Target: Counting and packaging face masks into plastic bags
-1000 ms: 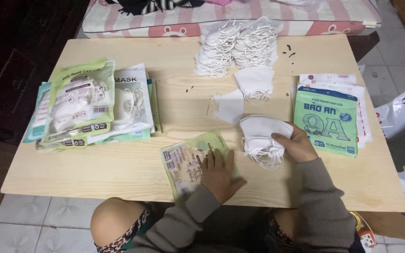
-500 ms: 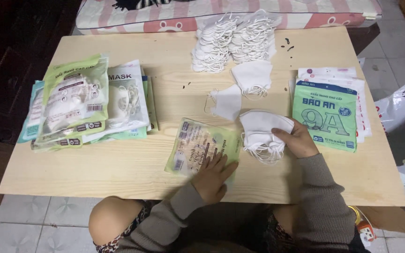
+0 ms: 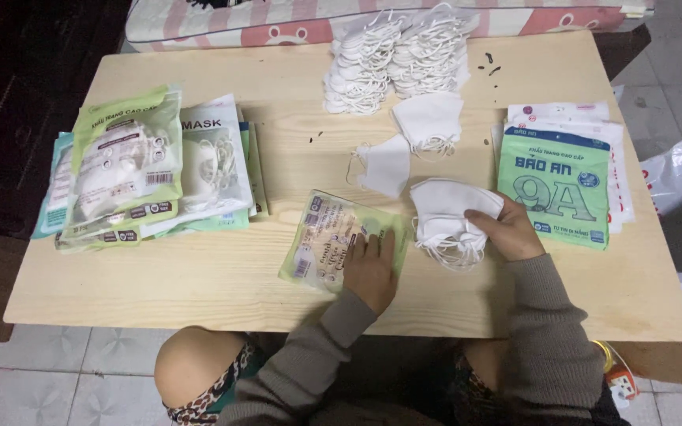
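Note:
My left hand [image 3: 370, 270] lies flat, fingers spread, on a flat green and clear packaging bag [image 3: 327, 237] near the table's front edge. My right hand [image 3: 507, 229] grips a small stack of folded white face masks [image 3: 447, 219], ear loops hanging toward me, just right of the bag. Two loose white masks [image 3: 386, 164] lie behind them, one nearer the middle [image 3: 429, 120].
A big heap of white masks [image 3: 395, 55] sits at the back of the wooden table [image 3: 199, 276]. Filled mask packets [image 3: 140, 170] are stacked at the left. Empty green bags [image 3: 558, 181] are piled at the right. A striped cushion [image 3: 278, 20] lies behind the table.
My left hand slid the green bag up the table and toward the mask stack, laying it flat. My right hand stayed on the masks.

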